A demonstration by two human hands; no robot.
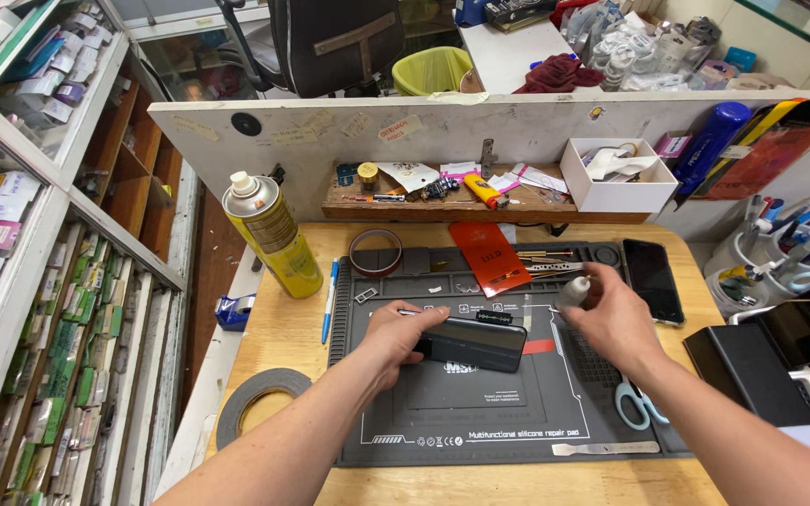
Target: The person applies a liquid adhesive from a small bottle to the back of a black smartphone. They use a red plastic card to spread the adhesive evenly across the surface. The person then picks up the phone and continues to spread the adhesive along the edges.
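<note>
My left hand (394, 339) grips the left end of a black smartphone (473, 343), held on its edge above the dark grey silicone repair mat (480, 412). My right hand (611, 314) is closed around a small white bottle (574, 290), just right of the phone's upper end. Both forearms reach in from the bottom of the view.
On the mat lie a red card (489, 255), tweezers (555, 267), a tape roll (375, 251), blue-handled scissors (632, 403) and a spudger (607, 449). A second phone (652, 279) lies at the right. A yellow spray can (272, 236), blue pen (330, 300) and black tape ring (260, 394) sit left.
</note>
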